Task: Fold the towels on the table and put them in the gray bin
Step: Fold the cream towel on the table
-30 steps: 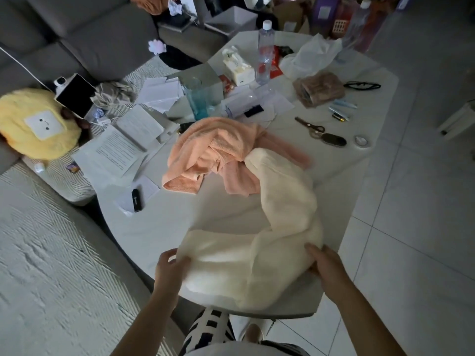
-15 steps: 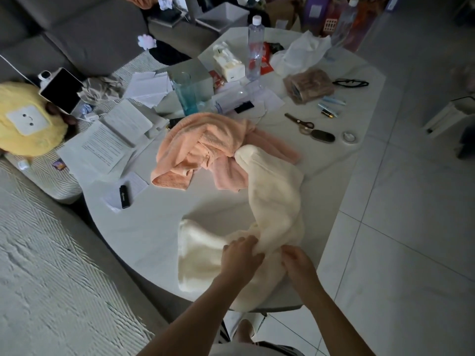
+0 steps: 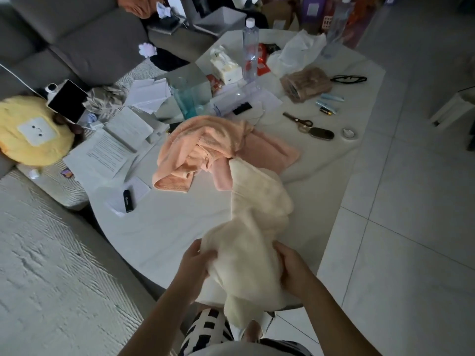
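A cream towel (image 3: 253,222) lies bunched at the near edge of the white table (image 3: 159,227), its near end hanging over the rim. My left hand (image 3: 195,265) grips its left side and my right hand (image 3: 293,271) grips its right side, both with fingers curled into the cloth. The far end of the cream towel rests against a crumpled orange towel (image 3: 203,147) and a pink towel (image 3: 267,152) in the middle of the table. A gray bin (image 3: 218,20) stands beyond the far end of the table, partly hidden.
Papers (image 3: 108,150), a black lighter (image 3: 128,200), a blue glass (image 3: 186,98), a water bottle (image 3: 250,50), a tissue box (image 3: 225,64), scissors (image 3: 298,120) and glasses (image 3: 348,79) crowd the table's far half. A gray sofa (image 3: 77,37) and a yellow cushion (image 3: 28,132) lie left. Tiled floor is to the right.
My hands came together from the towel's two sides, gathered the cream towel into a bunch, and drew its near end over the table edge toward me.
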A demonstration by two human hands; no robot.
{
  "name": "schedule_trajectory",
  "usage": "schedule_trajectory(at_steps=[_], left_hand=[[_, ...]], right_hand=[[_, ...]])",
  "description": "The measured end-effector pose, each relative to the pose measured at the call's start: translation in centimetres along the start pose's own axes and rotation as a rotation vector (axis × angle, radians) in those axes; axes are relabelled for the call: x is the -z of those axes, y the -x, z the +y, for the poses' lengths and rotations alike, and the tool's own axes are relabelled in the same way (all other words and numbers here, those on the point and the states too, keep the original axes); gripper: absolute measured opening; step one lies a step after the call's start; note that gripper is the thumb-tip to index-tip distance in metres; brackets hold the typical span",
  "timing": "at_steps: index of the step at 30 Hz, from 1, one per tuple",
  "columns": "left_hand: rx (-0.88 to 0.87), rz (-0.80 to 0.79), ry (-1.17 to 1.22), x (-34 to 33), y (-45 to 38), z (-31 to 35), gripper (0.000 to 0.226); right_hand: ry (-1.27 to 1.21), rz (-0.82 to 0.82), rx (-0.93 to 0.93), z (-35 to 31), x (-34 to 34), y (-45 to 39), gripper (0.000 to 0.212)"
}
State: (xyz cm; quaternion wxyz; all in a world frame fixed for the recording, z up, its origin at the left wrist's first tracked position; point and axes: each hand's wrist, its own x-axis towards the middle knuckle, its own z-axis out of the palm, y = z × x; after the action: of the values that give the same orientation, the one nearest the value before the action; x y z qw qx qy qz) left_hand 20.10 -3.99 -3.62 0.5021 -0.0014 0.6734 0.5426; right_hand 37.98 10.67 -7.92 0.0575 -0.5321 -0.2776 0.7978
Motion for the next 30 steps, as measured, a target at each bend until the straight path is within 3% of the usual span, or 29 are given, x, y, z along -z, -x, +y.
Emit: schedule_trajectory(at_steps=[3, 9, 11, 15, 17, 20, 22, 24, 28, 30], left_hand=[[-0.088, 0.101, -0.048, 2.0, 0.0, -0.5, 0.035], [-0.139, 0.432, 0.147, 5.5, -0.6, -0.2, 0.031], [-0.123, 0.474, 0.106, 6.9, -1.0, -0.1, 0.031], [-0.059, 0.448, -0.263, 7.4, -1.4, -0.7, 0.027], [-0.083, 0.374, -0.381, 6.8, -1.2, -1.2, 0.027], [-0.061, 0.313, -0.497, 6.3, -1.4, -1.8, 0.039], [-0.037, 0.32, -0.535, 6.1, -1.7, -1.9, 0.037], [-0.045, 0.326, -0.575, 5.9, -1.7, -1.6, 0.02], [0.009, 0.254, -0.504, 6.4, -1.0, -0.8, 0.036], [0.058, 0.251, -0.448, 6.9, -0.9, -0.8, 0.035]], right_hand=[[0.132, 0.064, 0.075, -0.3, 0.4, -0.2, 0.026], [-0.081, 0.172, 0.278, -1.5, 5.3, 1.3, 0.031], [0.041, 0.22, 0.287, -1.5, 6.9, 1.8, 0.029], [0.465, 0.245, 0.151, -1.3, 6.2, 1.5, 0.013], [0.574, 0.33, 0.134, -2.0, 4.9, 1.2, 0.026], [0.739, 0.419, 0.298, -2.9, 3.9, 1.0, 0.045], [0.8, 0.359, 0.32, -3.1, 3.6, 1.0, 0.034], [0.813, 0.242, 0.246, -3.4, 3.4, 0.8, 0.022], [0.707, 0.111, -0.032, -3.6, 3.0, 1.1, 0.039], [0.718, 0.064, -0.044, -3.4, 3.2, 1.0, 0.038]])
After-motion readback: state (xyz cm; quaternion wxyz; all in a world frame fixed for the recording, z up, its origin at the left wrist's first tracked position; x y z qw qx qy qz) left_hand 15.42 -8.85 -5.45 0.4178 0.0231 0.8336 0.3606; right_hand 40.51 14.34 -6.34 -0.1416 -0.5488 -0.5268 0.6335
